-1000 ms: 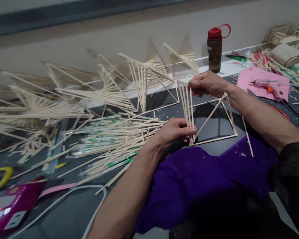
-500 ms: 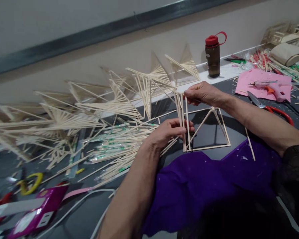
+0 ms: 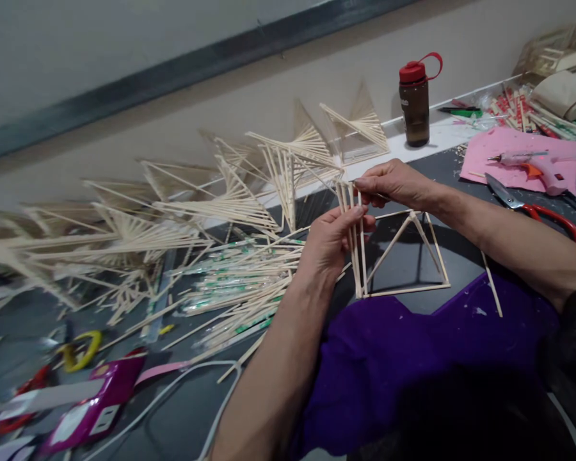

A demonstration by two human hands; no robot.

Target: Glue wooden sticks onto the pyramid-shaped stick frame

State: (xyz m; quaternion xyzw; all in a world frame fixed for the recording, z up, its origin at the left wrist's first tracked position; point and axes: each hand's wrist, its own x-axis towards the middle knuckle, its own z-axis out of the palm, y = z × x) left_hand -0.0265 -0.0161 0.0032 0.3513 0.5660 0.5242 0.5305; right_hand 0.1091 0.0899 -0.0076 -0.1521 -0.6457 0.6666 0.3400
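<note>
The stick frame [image 3: 403, 256] stands on the dark table [image 3: 173, 410], just past the purple cloth [image 3: 388, 358], with both hands at its left corner. The left hand [image 3: 331, 243] is closed around the bundle of upright sticks [image 3: 358, 256] about halfway up, thumb and fingers pinching them. The right hand [image 3: 393, 182] pinches the tops of the same sticks from above and to the right. The two hands are close together, one above the other, nearly touching.

Compared with a second ago, the left hand has slid up the sticks from near their foot to their middle, and the sticks are pressed closer into one tight bundle. The right hand stays at the top.

The frame is made of thin pale wooden sticks: a square base lying flat, slanted sticks rising to a peak like a small pyramid, and several near-upright sticks gathered at the left corner. A pile of loose sticks [image 3: 235, 282] lies just left of the left hand.
</note>
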